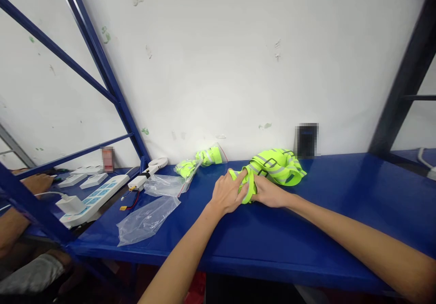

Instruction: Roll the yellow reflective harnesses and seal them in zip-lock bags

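Near the middle of the blue table, my left hand [227, 191] and my right hand [270, 192] meet around a neon-yellow reflective strap [251, 186]. Both are closed on it, and the strap loops up between them. Just behind my right hand lies a loose bundle of neon-yellow reflective straps [282, 165] with grey stripes and black buckles. Whether the held strap joins this bundle is hidden by my hands. To the left, by the wall, are a rolled reflective strap [210, 156] and another one in a clear bag [185, 168].
Clear plastic bags [148, 221] lie on the blue table [340, 204], left of my hands. Behind them is a white handheld fan [157, 163] with loose wires. A power strip [97, 199] sits beyond the blue frame post [112, 86]. Another person's hand [37, 183] shows far left.
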